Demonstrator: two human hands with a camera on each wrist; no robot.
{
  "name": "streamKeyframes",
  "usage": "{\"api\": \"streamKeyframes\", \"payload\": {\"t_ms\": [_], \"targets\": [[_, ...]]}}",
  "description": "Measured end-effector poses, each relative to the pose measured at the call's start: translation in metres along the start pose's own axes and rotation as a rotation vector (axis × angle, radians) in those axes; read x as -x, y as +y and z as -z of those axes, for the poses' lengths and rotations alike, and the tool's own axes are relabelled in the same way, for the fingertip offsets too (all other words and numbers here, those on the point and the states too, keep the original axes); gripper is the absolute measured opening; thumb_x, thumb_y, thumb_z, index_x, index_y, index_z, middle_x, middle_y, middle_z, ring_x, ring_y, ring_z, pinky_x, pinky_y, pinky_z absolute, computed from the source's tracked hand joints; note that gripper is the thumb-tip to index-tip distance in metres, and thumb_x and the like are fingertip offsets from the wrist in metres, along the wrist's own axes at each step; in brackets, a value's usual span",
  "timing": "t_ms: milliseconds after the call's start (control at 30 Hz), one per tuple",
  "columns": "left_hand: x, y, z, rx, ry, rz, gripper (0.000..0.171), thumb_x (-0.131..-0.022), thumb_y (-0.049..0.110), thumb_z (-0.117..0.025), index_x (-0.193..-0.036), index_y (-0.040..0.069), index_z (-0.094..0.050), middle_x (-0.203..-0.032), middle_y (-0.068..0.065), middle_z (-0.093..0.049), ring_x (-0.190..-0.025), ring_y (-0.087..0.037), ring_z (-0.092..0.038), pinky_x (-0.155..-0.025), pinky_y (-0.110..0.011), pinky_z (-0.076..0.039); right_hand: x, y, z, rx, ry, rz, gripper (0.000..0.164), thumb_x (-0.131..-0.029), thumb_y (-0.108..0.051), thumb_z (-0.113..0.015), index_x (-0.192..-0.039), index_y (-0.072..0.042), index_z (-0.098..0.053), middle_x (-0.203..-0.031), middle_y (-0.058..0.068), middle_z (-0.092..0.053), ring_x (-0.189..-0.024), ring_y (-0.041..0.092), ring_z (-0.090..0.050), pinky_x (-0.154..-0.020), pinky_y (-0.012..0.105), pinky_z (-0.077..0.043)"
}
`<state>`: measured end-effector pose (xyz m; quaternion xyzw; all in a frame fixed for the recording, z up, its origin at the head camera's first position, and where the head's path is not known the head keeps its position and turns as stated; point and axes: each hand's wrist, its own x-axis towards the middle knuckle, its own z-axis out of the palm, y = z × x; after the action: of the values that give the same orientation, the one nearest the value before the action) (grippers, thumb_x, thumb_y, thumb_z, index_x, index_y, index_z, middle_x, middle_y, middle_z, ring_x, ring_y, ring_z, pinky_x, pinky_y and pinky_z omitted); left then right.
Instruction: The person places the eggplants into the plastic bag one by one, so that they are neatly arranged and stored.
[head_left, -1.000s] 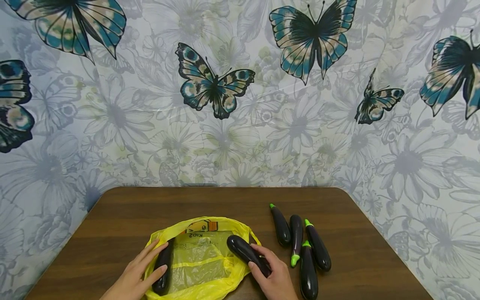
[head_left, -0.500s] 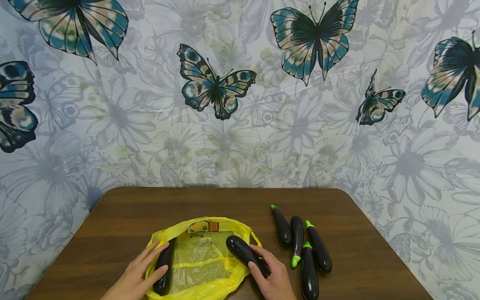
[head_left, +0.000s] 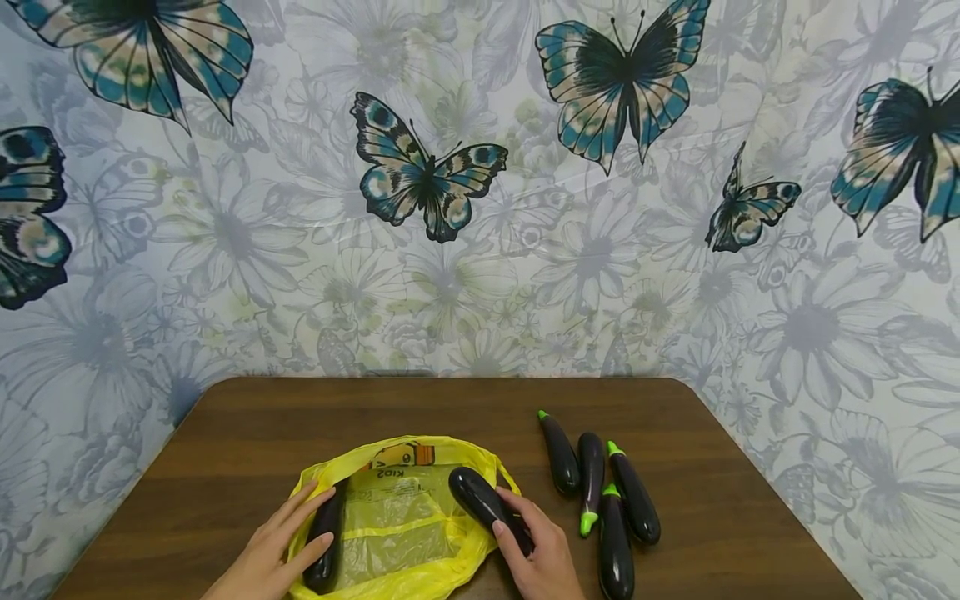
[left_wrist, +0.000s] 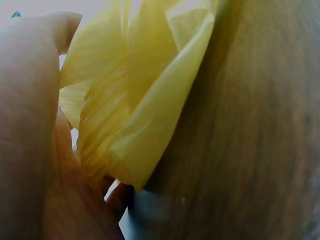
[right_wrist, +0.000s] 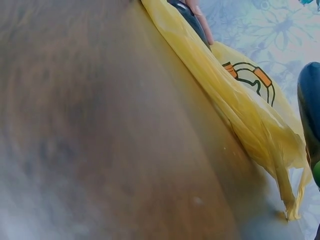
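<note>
The person's right hand grips a glossy, near-black, club-shaped eggplant, thumb on one side and fingers on the other, its blunt end slanting up and away from that grip over the right edge of a thin, crinkled, bright yellow plastic bag. Across the bag's mouth, the left hand holds a second glossy dark eggplant between thumb and fingers, just inside the bag's left edge, with yellow plastic bunched under the palm. Between the two grips, on the bag's far inner wall, I can make out an orange-and-yellow cartoon figure outlined in black, and right below it dark capital lettering that seems to read "KIDS", flipped upside down from where I stand; any finer print near it is too faint for me to read. Just to the right of the right-hand grip, four slim dark eggplants with vivid green stem ends lie close together, three with the green end pointing away from the person and one with it pointing back. They and the bag rest on a brown wood-grained bench with rounded far corners. Beyond both grips hangs a pale floral wall covering printed with big teal, cream and black butterflies.
</note>
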<state>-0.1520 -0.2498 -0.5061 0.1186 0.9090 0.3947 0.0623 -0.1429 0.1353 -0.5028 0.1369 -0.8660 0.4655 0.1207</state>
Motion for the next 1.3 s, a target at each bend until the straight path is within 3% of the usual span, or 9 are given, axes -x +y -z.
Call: {"api": "streamKeyframes", "payload": {"t_ms": [300, 533, 700, 900, 1133, 1300], "targets": [[0.000, 0.000, 0.001, 0.003, -0.007, 0.007, 0.061, -0.106, 0.038, -0.058, -0.158, 0.011, -0.040, -0.164, -0.031, -0.024, -0.143, -0.064, -0.026, -0.093, -0.078, -0.041, -0.001, -0.002, -0.004, -0.039, 0.002, 0.033, 0.042, -0.102, -0.034, -0.067, -0.139, -0.014, -0.063, -0.129, -0.003, -0.068, -0.109, 0.008, -0.066, -0.086, 0.024, -0.057], [0.002, -0.001, 0.001, -0.025, 0.015, -0.007, 0.061, -0.106, 0.039, -0.058, -0.158, 0.011, -0.042, -0.164, -0.030, -0.026, -0.143, -0.063, -0.028, -0.092, -0.078, -0.041, -0.001, -0.003, -0.007, -0.034, 0.012, 0.069, 0.040, -0.099, -0.031, -0.071, -0.137, -0.018, -0.064, -0.128, -0.007, -0.068, -0.110, 0.008, -0.066, -0.091, 0.025, -0.055], [0.002, 0.000, 0.001, -0.016, 0.010, -0.005, 0.061, -0.106, 0.039, -0.058, -0.158, 0.011, -0.042, -0.164, -0.030, -0.026, -0.143, -0.064, -0.028, -0.093, -0.078, -0.041, -0.002, -0.004, -0.009, -0.040, 0.018, 0.091, 0.041, -0.097, -0.027, -0.074, -0.136, -0.016, -0.065, -0.127, -0.007, -0.069, -0.106, 0.006, -0.065, -0.087, 0.025, -0.056], [0.001, 0.000, 0.001, -0.005, -0.001, 0.005, 0.062, -0.106, 0.038, -0.058, -0.158, 0.012, -0.041, -0.165, -0.030, -0.025, -0.143, -0.064, -0.027, -0.093, -0.078, -0.041, -0.002, -0.006, -0.013, -0.031, 0.025, 0.119, 0.040, -0.097, -0.026, -0.075, -0.135, -0.022, -0.065, -0.127, -0.006, -0.069, -0.104, 0.005, -0.065, -0.084, 0.025, -0.056], [0.002, 0.000, 0.000, -0.005, 0.005, -0.010, 0.062, -0.105, 0.038, -0.059, -0.158, 0.011, -0.041, -0.164, -0.032, -0.024, -0.143, -0.065, -0.026, -0.092, -0.078, -0.041, -0.005, -0.004, -0.023, -0.050, 0.081, 0.237, 0.044, -0.092, -0.014, -0.079, -0.134, -0.020, -0.067, -0.124, -0.006, -0.071, -0.100, 0.006, -0.067, -0.076, 0.024, -0.057], [0.002, 0.001, -0.001, 0.005, 0.014, -0.011, 0.062, -0.105, 0.040, -0.059, -0.158, 0.012, -0.042, -0.165, -0.031, -0.024, -0.144, -0.064, -0.026, -0.094, -0.078, -0.040, -0.007, -0.002, -0.027, -0.021, 0.111, 0.286, 0.047, -0.092, -0.014, -0.080, -0.135, -0.025, -0.065, -0.123, -0.006, -0.071, -0.101, 0.006, -0.068, -0.078, 0.024, -0.057]]}}
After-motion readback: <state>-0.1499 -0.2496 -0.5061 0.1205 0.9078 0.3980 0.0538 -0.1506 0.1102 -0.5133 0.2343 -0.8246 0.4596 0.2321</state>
